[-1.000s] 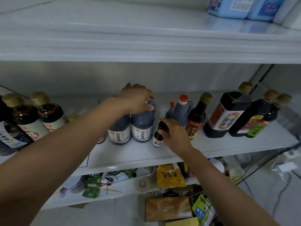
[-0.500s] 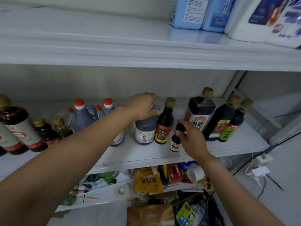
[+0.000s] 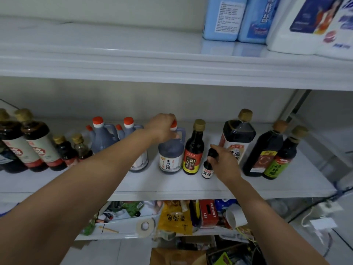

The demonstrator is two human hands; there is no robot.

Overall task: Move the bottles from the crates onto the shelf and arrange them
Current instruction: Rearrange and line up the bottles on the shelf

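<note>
Both hands grip: left (image 3: 162,129) hides the jug (image 3: 170,153) cap, right (image 3: 225,161) the small bottle's (image 3: 207,167) neck

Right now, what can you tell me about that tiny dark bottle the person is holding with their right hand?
The tiny bottle is by far the smallest on the middle shelf. It looks like dark glass or plastic with a black cap and a white label bearing dark characters. It stands upright near the shelf's front edge, just right of the red-and-yellow-labelled bottle; whether they touch is unclear. The right hand pinches its cap and neck from the right.
</note>
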